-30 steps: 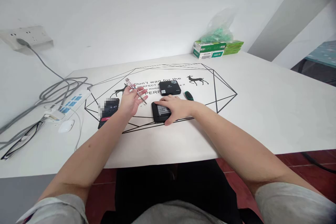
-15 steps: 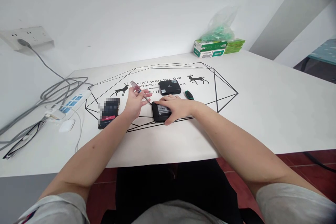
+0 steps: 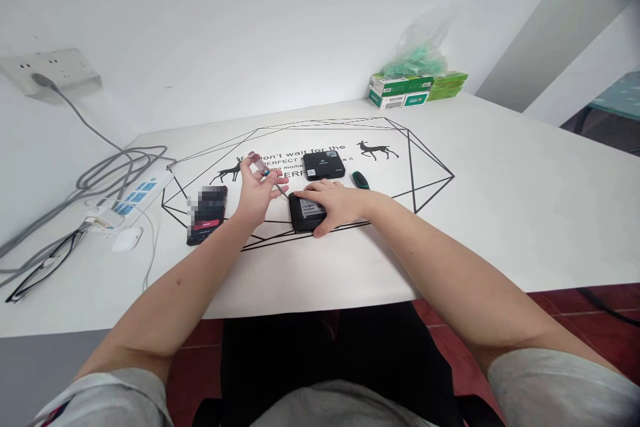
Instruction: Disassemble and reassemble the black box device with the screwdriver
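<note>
My left hand (image 3: 255,200) is closed around a screwdriver (image 3: 259,163) with a clear reddish handle. Its thin shaft slants down to the left edge of a black plastic box (image 3: 301,217), where the exact contact of the tip is too small to make out. My right hand (image 3: 343,203) grips that box from above and the right, thumb at the near side and fingers over the top, covering part of a white label. Just behind lies a flat black case (image 3: 324,165) with small stickers. A green and black handled object (image 3: 360,180) rests beyond my right wrist, partly hidden by it.
To the left are a phone (image 3: 210,210), a power strip (image 3: 137,197) with coiled grey cable, a white earbud case (image 3: 127,239) and glasses (image 3: 43,270). Green and white boxes (image 3: 400,90) topped by a plastic bag (image 3: 420,53) stand against the wall.
My left hand and the screwdriver handle have shifted very slightly, the fingers turning around the handle. My right hand and the black box stay in place.
</note>
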The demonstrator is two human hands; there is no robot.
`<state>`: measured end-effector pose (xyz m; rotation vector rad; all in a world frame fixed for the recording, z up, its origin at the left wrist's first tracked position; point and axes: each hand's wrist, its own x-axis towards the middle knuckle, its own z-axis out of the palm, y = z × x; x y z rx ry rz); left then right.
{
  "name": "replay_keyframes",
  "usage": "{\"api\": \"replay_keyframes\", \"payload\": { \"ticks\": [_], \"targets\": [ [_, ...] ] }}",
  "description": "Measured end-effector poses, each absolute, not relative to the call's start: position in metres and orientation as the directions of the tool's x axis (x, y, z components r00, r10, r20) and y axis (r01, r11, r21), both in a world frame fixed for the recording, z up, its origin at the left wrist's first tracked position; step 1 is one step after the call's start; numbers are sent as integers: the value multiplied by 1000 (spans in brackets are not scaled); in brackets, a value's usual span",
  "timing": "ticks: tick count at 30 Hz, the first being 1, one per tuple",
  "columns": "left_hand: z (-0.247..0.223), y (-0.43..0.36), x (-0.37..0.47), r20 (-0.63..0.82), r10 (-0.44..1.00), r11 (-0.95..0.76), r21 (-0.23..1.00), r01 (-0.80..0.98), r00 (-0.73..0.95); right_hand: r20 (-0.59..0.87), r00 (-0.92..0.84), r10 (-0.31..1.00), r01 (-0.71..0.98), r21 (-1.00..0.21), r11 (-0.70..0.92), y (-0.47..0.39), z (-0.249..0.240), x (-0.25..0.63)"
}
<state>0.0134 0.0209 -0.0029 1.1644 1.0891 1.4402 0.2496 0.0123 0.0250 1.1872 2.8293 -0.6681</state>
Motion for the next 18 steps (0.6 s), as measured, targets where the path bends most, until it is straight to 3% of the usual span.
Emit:
{"api": "replay_keyframes", "payload": {
  "ticks": [11,18],
  "targets": [
    [-6,21,7,298,954,-297,954,-35,39,-167,-711,683,683,-392,616,12,26,249],
    [-7,14,11,284,958,-283,958,-37,31,-166,-716,678,679,-396,619,11,27,250]
  ]
}}
